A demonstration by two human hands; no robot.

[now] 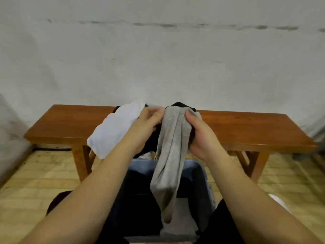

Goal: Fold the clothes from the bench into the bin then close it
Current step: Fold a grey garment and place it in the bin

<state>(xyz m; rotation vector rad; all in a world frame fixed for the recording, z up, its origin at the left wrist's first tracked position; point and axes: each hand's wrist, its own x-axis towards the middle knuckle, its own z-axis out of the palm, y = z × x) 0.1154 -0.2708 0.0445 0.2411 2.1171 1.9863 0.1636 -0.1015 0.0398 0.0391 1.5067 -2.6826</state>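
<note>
Currently we hold a grey garment [173, 147] up over the open bin [202, 175]: left hand [146, 127] pinching its top edge, right hand [198, 134] with its grip clenched around the side. It hangs into the bin. White cloth [116, 127] and dark clothes [181, 105] lie on the table [246, 127].

Dim, even, soft-shadowed indoor light; slight overall blur, with wide-angle bending at edges.
</note>
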